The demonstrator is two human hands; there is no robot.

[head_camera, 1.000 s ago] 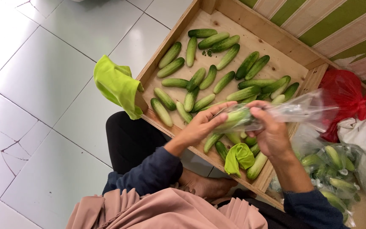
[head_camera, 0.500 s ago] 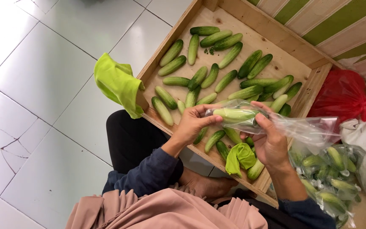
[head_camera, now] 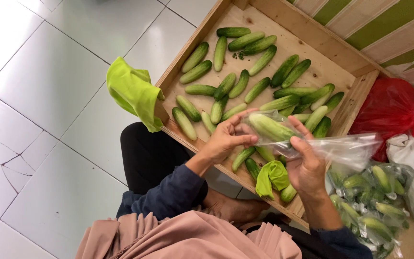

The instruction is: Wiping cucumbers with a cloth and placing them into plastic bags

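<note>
While both hands pinch it, a bagged cucumber [head_camera: 270, 127] hangs over the wooden tray [head_camera: 346, 112].
Left hand [head_camera: 226, 139] fingertips now grip the clear plastic bag [head_camera: 341, 148] end — right hand [head_camera: 306, 165] thumb clamps its middle; the bag has flattened since half a second ago.

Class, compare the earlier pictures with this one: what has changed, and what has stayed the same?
The cucumber has gone deeper into the clear bag, which both hands, left and right, still hold. The crate, loose cucumbers and green cloths stayed put.
</note>
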